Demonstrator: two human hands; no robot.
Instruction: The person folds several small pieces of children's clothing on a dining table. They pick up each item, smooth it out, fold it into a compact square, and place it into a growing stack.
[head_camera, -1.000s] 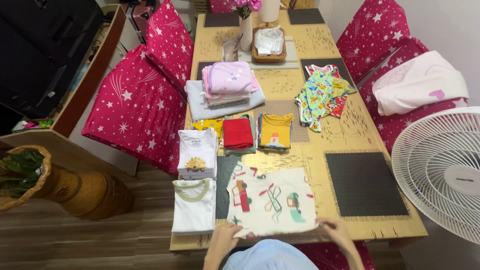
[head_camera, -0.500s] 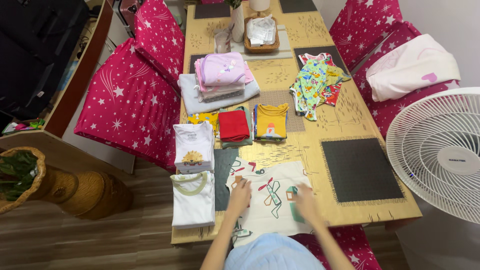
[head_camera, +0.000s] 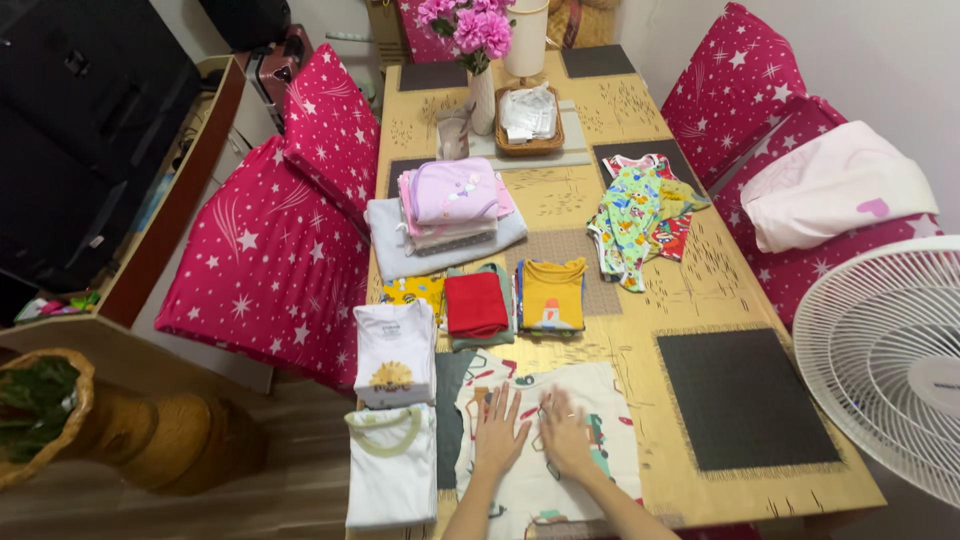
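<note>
Pressing both open hands, my left hand (head_camera: 499, 432) and right hand (head_camera: 565, 437), flat on the patterned shirt (head_camera: 600, 400) at the worktop's (head_camera: 680, 290) near edge, I judge its overhanging hem may slip off or wrinkle under uneven pressure.

Your left hand (head_camera: 500, 432) and right hand (head_camera: 566, 436): both flat, fingers spread, on the cream printed shirt (head_camera: 600, 400) at the near edge of the gold table (head_camera: 690, 290). Beside your left hand: folded white shirt (head_camera: 390, 478); beyond: red folded garment (head_camera: 475, 303), yellow folded shirt (head_camera: 552, 293)
</note>
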